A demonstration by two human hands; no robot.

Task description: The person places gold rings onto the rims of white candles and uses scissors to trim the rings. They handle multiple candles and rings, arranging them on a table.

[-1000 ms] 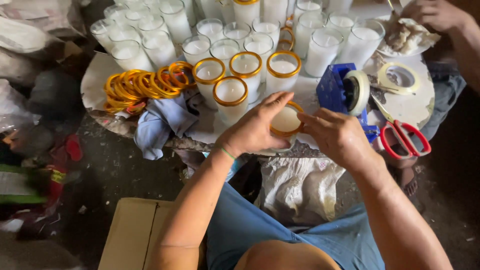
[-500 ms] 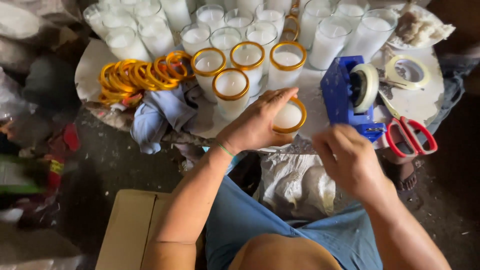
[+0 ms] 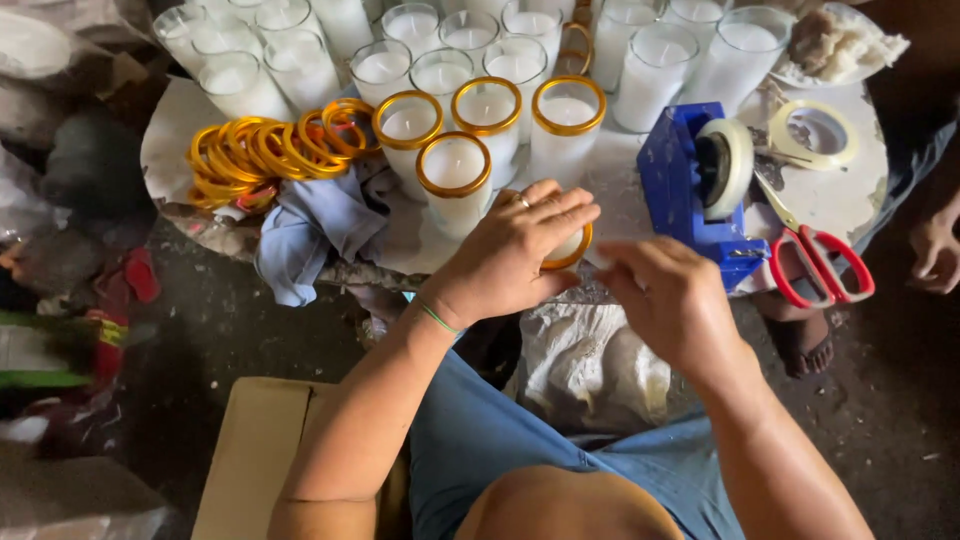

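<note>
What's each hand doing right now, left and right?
Left hand: closed over the top of the gold-rimmed candle glass, holding it.
Right hand: beside that glass, fingers curled; whether it grips anything cannot be told.

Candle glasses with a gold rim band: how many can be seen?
5. Three in a row: left, middle, right. One in front of them. One under the left hand, its band edge showing. Others may be hidden.

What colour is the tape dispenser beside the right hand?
Blue; the tape dispenser shows best in the head view.
</note>
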